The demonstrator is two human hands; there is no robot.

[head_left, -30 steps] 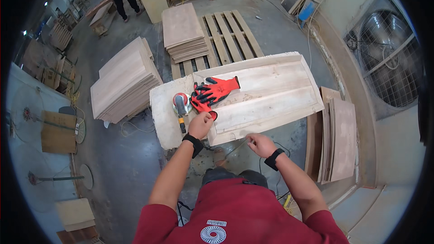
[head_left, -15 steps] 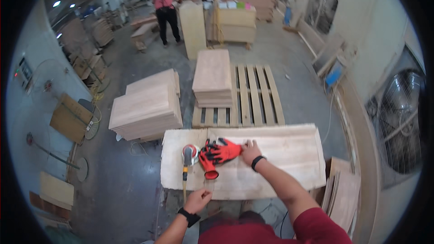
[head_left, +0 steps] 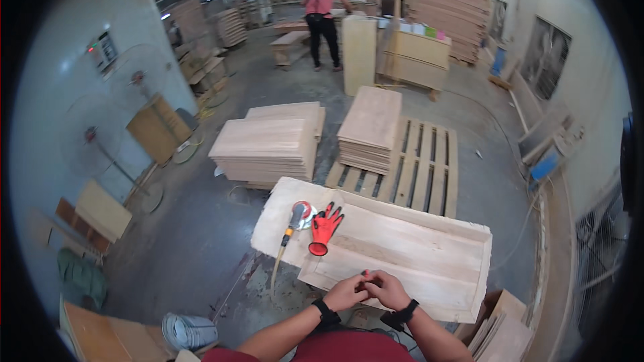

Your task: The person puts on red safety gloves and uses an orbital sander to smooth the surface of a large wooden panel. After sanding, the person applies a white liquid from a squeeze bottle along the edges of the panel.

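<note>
1) In the head view, holding left hand [head_left: 349,293] and right hand [head_left: 389,289] together above the near edge of the wooden panel [head_left: 416,248], in contact at the curled fingers
2) Apparently pinching a red-and-dark piece [head_left: 366,272] between the fingertips of both, probably to steady it from two sides
3) Resting the red-and-black glove [head_left: 324,230] at the panel's left end, beyond the hands, probably for easy reach
4) Supporting the sander [head_left: 302,213] on the pale board [head_left: 274,218] just left of the glove, probably parking it aside during two-handed handling
5) Trailing the hose [head_left: 276,267] over the near edge, probably to avoid crossing the panel
6) Hiding the palms, most of the piece and each hand's exact share of the grip
7) Concealing the panel's support, impossible to tell from above
8) Cutting off the wall fan [head_left: 604,238] at the dark right rim and blurring the distant co-worker [head_left: 324,17]
</note>
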